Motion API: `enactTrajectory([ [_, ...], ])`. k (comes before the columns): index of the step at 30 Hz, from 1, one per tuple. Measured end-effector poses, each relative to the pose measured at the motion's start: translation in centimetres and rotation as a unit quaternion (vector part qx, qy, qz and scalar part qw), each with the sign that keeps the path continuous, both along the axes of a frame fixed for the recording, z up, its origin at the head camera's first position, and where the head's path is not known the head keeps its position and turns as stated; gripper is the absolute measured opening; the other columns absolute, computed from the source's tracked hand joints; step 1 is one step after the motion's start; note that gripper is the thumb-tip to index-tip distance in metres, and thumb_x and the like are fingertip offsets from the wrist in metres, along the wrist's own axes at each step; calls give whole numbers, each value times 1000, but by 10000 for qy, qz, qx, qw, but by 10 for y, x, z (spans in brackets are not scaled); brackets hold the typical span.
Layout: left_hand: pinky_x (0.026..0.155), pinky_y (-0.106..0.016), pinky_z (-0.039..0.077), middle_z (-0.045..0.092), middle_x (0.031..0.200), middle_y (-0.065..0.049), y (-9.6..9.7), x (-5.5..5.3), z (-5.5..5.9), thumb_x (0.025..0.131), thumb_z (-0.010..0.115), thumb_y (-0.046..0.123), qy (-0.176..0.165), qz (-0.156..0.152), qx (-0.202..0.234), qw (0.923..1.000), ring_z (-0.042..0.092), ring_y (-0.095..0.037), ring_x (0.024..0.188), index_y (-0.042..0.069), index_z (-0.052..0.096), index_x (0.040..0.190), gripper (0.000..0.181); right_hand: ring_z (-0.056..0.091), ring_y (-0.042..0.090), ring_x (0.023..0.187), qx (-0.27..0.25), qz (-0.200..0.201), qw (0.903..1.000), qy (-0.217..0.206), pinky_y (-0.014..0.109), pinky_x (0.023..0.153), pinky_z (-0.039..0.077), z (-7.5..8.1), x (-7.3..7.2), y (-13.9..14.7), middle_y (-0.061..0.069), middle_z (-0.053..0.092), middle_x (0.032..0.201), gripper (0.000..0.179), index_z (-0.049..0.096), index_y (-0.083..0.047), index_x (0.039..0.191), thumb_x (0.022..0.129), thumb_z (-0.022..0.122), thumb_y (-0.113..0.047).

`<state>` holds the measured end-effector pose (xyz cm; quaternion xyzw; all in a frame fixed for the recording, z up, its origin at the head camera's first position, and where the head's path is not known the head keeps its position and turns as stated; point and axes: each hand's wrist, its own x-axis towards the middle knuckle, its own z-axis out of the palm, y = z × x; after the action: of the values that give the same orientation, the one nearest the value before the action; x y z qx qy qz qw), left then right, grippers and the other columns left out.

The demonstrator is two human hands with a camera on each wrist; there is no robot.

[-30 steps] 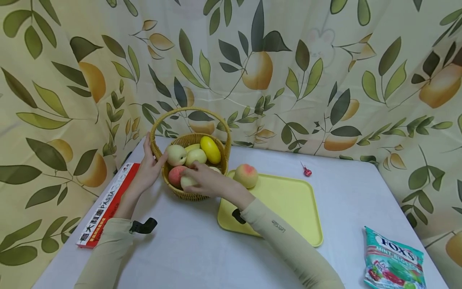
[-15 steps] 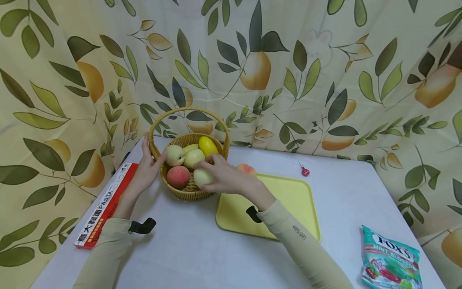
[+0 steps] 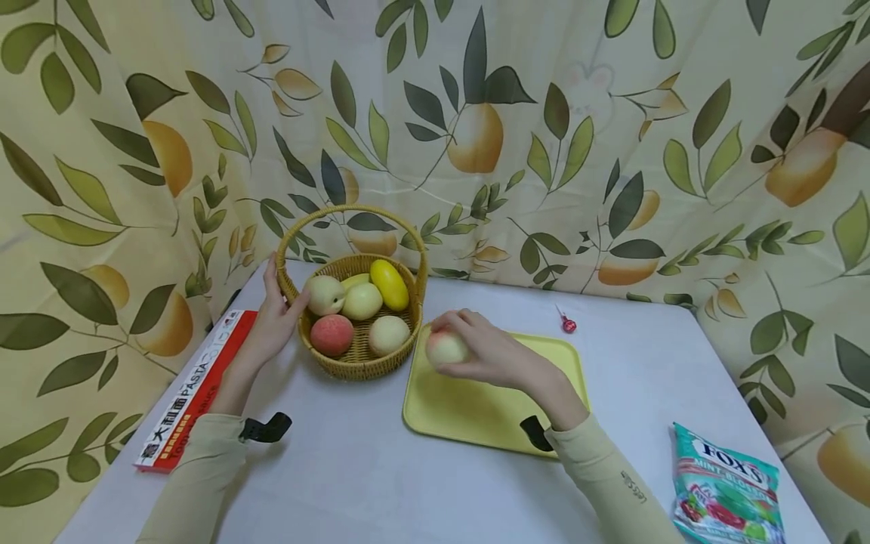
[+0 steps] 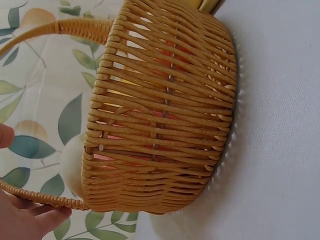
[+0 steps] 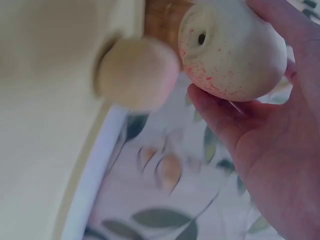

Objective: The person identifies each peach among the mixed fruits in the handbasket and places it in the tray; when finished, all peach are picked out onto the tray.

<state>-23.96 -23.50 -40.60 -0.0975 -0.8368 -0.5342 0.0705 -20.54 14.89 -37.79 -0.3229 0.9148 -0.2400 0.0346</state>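
In the head view my right hand [image 3: 485, 351] grips a pale peach [image 3: 445, 350] over the yellow tray [image 3: 476, 415]. The right wrist view shows red specks and a small dark hole on this held peach [image 5: 235, 50]. A second peach [image 5: 137, 72] rests on the tray beside it, mostly hidden in the head view. My left hand [image 3: 272, 321] holds the wicker basket [image 3: 360, 369] at the left foot of its handle. Inside the basket lie several pale peaches [image 3: 389, 335], a red peach [image 3: 331, 335] and a yellow mango-like fruit [image 3: 390, 285].
A red and white pasta box [image 3: 197, 389] lies along the table's left side. Behind the tray is a red lollipop [image 3: 567, 324]. A green sweets bag [image 3: 727, 483] sits at the front right. The fruit-print curtain [image 3: 476, 151] hangs at the back.
My right hand has carried a pale peach out of the basket to the right, over the tray. My left hand stays at the basket handle.
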Motion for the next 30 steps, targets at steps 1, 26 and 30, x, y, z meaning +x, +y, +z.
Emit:
enactTrajectory([
  [1,124,-66,20,-7,173,-16,0,1,0,108,50,29,-15,10,-20,10000,8,-42,159,29,-23,162,90,55,17,105,-48,-112,9999,13,34,86,53,-3,2,9,-2,56,123,51,54,-34,134,90,76,-46],
  [26,122,-70,20,-12,174,-11,-2,6,-3,108,50,32,-167,-2,10,9999,4,-39,160,32,-25,161,91,60,20,84,-80,-1195,9928,-13,27,65,52,-66,-31,96,13,48,119,57,43,-10,128,87,79,-26],
  [30,123,-69,21,-9,173,-14,0,6,1,108,50,33,-166,8,-75,9998,6,-40,160,33,-25,161,91,60,25,91,-60,-1100,9938,139,36,71,56,-68,-32,95,16,47,122,59,44,-8,135,90,77,-26],
])
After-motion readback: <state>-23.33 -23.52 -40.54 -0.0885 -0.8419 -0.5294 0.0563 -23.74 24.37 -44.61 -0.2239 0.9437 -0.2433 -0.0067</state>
